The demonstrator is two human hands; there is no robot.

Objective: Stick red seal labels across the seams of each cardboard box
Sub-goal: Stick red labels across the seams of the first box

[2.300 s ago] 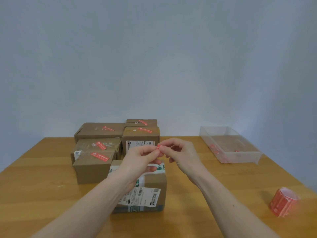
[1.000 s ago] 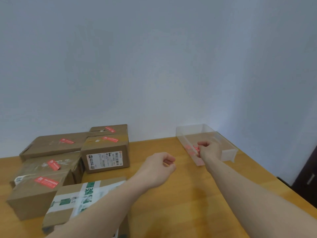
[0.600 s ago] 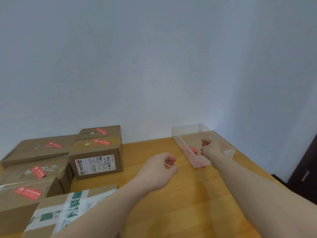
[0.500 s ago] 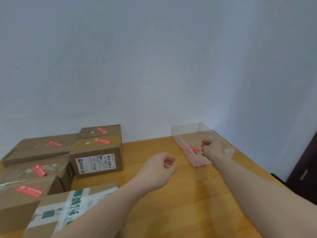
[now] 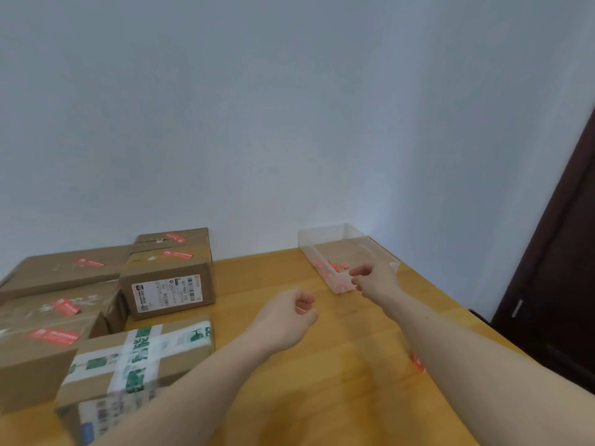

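A: So, nearest us, the box with green printed tape (image 5: 135, 358) is sitting at the table's front edge with no red label showing on its top. Is that the one waiting?

B: Looks so to me. It is lying closest to the person, probably so the next seal goes there. The left hand (image 5: 285, 320) is hovering over the wooden table (image 5: 338, 365) beside it, fingers loosely curled and holding nothing I can see.

A: And the right hand (image 5: 375, 280)?

B: It is hanging at the near end of the clear plastic tray (image 5: 331, 233), fingers bent; whether it is pinching anything I cannot tell. Red scraps (image 5: 335, 268) are lying inside, so my guess is peeled waste is going there.

A: Farther back?

B: Five sealed boxes (image 5: 170, 281) are standing grouped on the left toward the wall, each wearing a red seal label (image 5: 177, 254), likely parked as finished
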